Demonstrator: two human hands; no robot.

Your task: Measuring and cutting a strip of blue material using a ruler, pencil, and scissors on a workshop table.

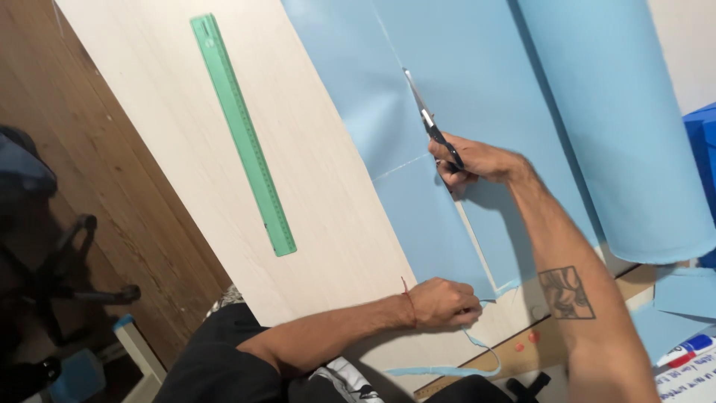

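The head camera looks down on a pale wooden counter (313, 172) that runs slantwise across the picture. A sheet of light blue fabric (447, 89) lies flat on it, unrolled from a thick roll (626, 134) of the same blue material that rests along the right side.

The right hand (473, 160) is closed around the dark handles of a pair of scissors (426, 116), fingers through the loops. The blades point away from the person and lie in a narrow cut line running up the sheet; they look nearly closed, though how far they part is hard to tell. A dark square tattoo (565, 292) shows on that forearm.

The left hand (444, 302) is closed in a pinch on the near edge of the blue sheet, holding it down against the counter close to the start of the cut. A thin red string circles that wrist. Just below this hand a narrow blue strip (455, 369) curls loosely off the counter's edge.

A long green ruler (242, 134) lies on bare counter well to the left of the sheet, apart from both hands. At the lower right corner lies a marker (686, 351) with a blue cap, beside loose blue offcuts (682, 295). The wooden floor (97, 149) and the black base of a chair (67, 276) show at left.
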